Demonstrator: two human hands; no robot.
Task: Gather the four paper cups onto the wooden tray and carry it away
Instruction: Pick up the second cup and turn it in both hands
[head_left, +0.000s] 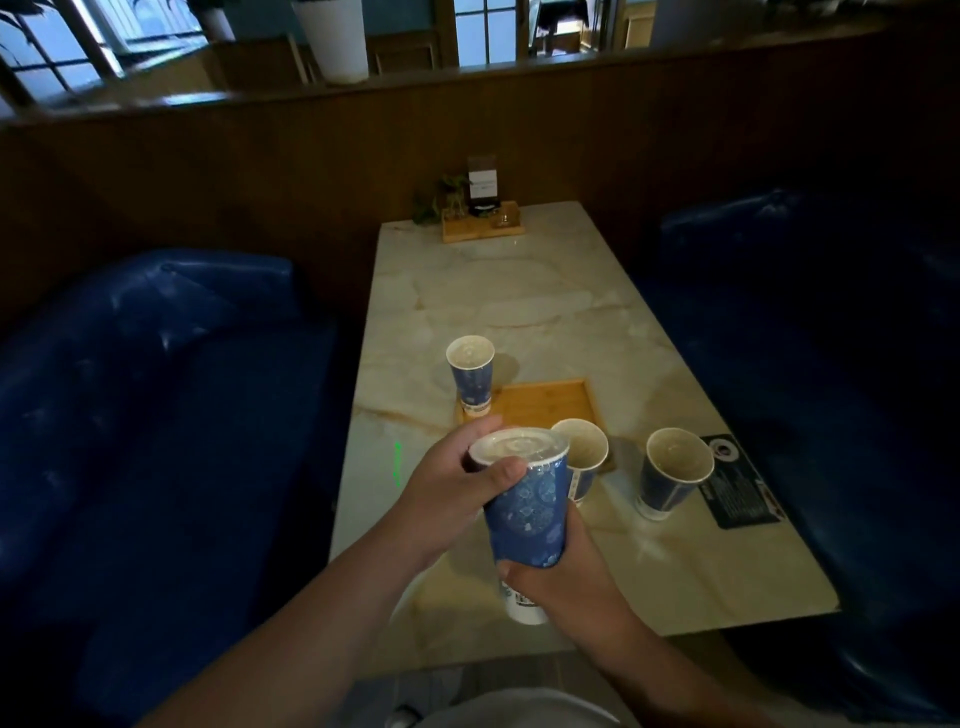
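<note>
Both hands gripping lidded cup (524, 499): left hand (441, 493) pinching rim, right hand (561, 571) wrapping base; cup tilting, wooden tray (545, 405) lying just beyond, far side

We observe a rectangular marble-patterned table (545, 312), cream with tan veining, running away from us toward a dark wood-panelled wall (260, 171). Blue padded benches flank it: the left bench (156, 389) along the table's left edge, the right bench (831, 322) along its right edge, the latter largely in shadow. At the table's far edge we note a small wooden stand (480, 228) carrying a card holder (482, 179), with a leafy plant (441, 200) beside it. A dark printed card (737, 483) lies at the table's right edge. Above the panelling runs a ledge (467, 67) bearing a white planter (337, 39); behind it, paned windows (483, 28) admit dim bluish light. Overall illumination is low.
</note>
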